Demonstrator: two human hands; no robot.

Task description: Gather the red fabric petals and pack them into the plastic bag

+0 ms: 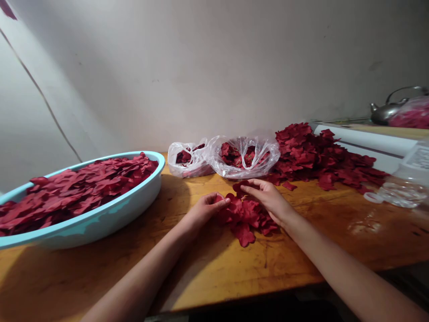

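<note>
A small heap of red fabric petals [246, 223] lies on the wooden table in front of me. At its left edge, my left hand [208, 206] is closed, thumb and fingers pinching a red petal that shows only in part. Over the far side of the heap, my right hand [264, 197] pinches a dark red petal piece [240, 187] between thumb and fingertips. Just beyond my hands sits a clear plastic bag [216, 163] of red petals with thin yellowish bits among them.
A light blue basin [134, 203] full of red petals stands at left. A smaller bag [174, 167] and a large petal pile [304, 154] are along the wall. At right are a clear plastic bottle [402, 192] and a metal kettle [385, 112]. The wooden table's [214, 286] front edge is near me.
</note>
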